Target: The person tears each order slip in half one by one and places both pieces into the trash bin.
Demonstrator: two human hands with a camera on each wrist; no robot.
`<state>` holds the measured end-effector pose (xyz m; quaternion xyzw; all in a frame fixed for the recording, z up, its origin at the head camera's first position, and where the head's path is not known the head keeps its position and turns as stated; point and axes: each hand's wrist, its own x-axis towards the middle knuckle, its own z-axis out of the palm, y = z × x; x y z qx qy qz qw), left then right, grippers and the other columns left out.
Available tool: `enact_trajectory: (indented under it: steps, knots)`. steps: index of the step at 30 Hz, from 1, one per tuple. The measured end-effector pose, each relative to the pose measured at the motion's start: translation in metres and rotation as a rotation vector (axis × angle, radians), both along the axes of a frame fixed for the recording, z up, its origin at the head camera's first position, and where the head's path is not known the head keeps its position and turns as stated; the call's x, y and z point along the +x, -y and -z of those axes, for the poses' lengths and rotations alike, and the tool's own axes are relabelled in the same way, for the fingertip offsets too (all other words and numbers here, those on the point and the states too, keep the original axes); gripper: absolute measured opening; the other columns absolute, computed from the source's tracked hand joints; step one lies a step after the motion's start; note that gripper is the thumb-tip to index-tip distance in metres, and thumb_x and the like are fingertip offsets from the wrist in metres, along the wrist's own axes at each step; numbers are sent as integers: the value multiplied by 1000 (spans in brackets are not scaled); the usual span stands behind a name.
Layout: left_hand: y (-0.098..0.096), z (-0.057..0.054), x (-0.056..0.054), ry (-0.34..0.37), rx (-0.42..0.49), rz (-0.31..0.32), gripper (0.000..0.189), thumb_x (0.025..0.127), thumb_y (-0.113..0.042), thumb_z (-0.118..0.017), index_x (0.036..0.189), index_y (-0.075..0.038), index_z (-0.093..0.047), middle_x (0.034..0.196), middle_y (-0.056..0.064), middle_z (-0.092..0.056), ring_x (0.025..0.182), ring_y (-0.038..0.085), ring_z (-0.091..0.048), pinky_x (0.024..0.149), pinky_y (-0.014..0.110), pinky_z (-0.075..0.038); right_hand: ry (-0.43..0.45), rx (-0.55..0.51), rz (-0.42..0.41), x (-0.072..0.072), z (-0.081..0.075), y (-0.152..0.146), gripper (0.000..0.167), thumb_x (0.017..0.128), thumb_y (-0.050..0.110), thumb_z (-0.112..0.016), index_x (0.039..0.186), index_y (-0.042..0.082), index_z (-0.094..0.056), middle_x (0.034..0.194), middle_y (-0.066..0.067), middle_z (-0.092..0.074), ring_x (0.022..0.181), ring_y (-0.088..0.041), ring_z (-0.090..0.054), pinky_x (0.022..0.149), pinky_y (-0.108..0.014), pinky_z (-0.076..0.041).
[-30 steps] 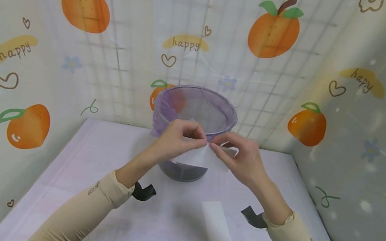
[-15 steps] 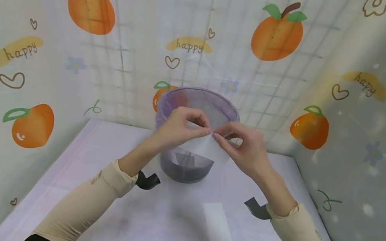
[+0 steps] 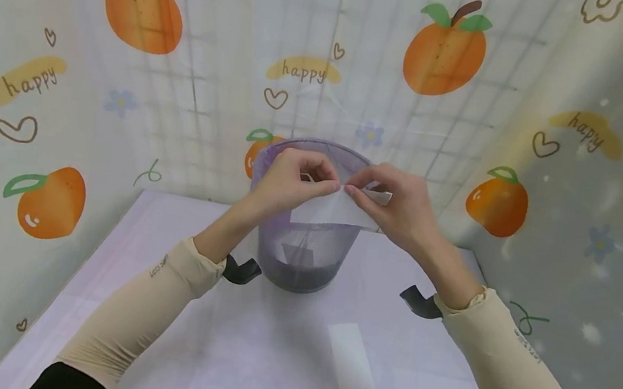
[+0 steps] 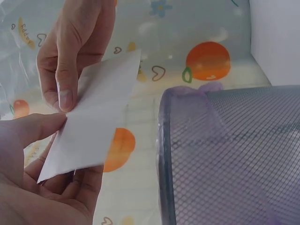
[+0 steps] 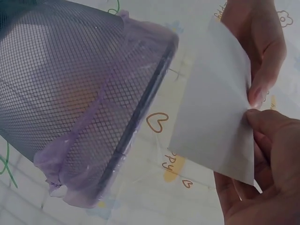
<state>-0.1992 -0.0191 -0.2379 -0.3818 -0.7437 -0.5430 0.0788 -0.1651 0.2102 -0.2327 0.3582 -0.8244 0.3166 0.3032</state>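
Note:
My left hand (image 3: 292, 182) and right hand (image 3: 400, 205) meet fingertip to fingertip at the edge of a sheet of white paper (image 3: 327, 208). Each pinches it between thumb and fingers, close to the middle of that edge. In the left wrist view the paper (image 4: 101, 117) looks whole, with a faint crease near the pinch. Behind the hands stands a mesh wastebasket (image 3: 295, 275), lined with a thin purple bag (image 3: 267, 162) folded over its rim. The paper overlaps the basket's rim in the head view; both wrist views show a gap between paper (image 5: 211, 103) and basket.
A white paper strip (image 3: 352, 362) lies on the table (image 3: 244, 361) in front of the basket. Dark straps (image 3: 242, 271) stick out near both wrists. A printed curtain (image 3: 226, 35) with oranges hangs behind the table and along its sides.
Both hands have risen with the paper from low in front of the basket to about the height of its rim. More of the basket's lower wall now shows beneath them.

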Motion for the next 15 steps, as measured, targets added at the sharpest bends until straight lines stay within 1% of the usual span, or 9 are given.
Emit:
enact_trajectory:
  steps: [4, 7, 10, 12, 15]
  knots:
    - [-1, -2, -5, 16, -13, -7, 6, 96, -12, -77, 90, -11, -77, 85, 3, -73, 81, 19, -67, 73, 30, -54, 10, 5, 22, -5, -1, 0, 7, 91, 5, -82, 94, 10, -79, 91, -2, -78, 86, -18, -72, 80, -47, -64]
    - [-2, -5, -10, 10, -24, -17, 7, 96, -12, -76, 90, -12, -77, 84, 2, -73, 81, 18, -67, 73, 30, -54, 7, 4, 43, -11, -2, 0, 7, 91, 5, -82, 94, 10, -78, 91, -2, -78, 87, -18, -72, 80, -46, -64]
    - [-2, -11, -16, -6, -33, -33, 7, 96, -12, -76, 89, -11, -76, 84, 3, -73, 81, 17, -67, 72, 29, -54, 4, 2, 63, -18, -4, 2, 4, 93, 9, -81, 95, 10, -78, 92, -2, -78, 89, -18, -72, 82, -45, -63]
    - [-1, -15, -20, -11, -44, -47, 7, 96, -12, -76, 89, -10, -76, 84, 3, -73, 80, 17, -67, 72, 28, -53, 6, -2, 74, -24, -7, 4, 3, 94, 12, -80, 96, 10, -78, 92, -2, -78, 91, -18, -73, 84, -46, -62]
    - [-1, -18, -27, -12, -68, -69, 7, 97, -12, -75, 90, -9, -76, 85, 4, -74, 80, 18, -66, 72, 28, -52, 19, -13, 88, -33, -7, 5, 4, 96, 14, -79, 96, 10, -78, 92, -2, -78, 93, -20, -73, 86, -49, -62]
